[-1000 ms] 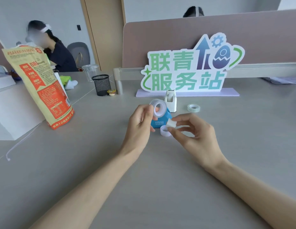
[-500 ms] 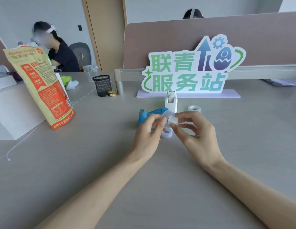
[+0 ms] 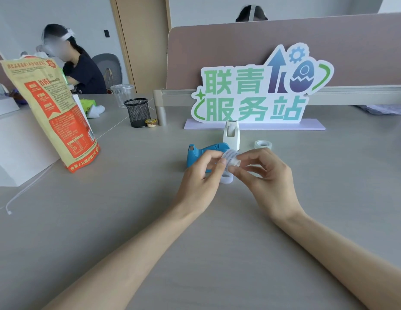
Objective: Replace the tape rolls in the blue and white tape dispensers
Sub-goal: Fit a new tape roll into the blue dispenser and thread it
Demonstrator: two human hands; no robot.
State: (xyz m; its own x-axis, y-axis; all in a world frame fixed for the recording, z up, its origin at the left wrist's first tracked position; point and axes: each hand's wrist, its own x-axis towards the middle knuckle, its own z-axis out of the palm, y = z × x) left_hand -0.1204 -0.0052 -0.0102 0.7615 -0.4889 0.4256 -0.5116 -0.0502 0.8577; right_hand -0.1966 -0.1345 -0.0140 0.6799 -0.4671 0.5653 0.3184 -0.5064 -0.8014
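Grey desk (image 3: pixel 127 220). Both hands pinch tape roll (image 3: pixel 230 158): left hand (image 3: pixel 201 175), right hand (image 3: pixel 266 175), just above blue dispenser (image 3: pixel 201 154); white dispenser (image 3: pixel 231 136) behind. Risk: small roll slips, rolls off.

Left hand (image 3: pixel 202 175) is covering the near end of the blue dispenser (image 3: pixel 200 153). Both hands' fingers are hiding most of the held tape roll (image 3: pixel 230 158); its print is too small to read. Second roll (image 3: pixel 226 179) is lying half hidden under them. Right hand (image 3: pixel 270 177) is clipping the far roll's (image 3: pixel 263 144) near edge. Both forearms are running off the bottom edge.
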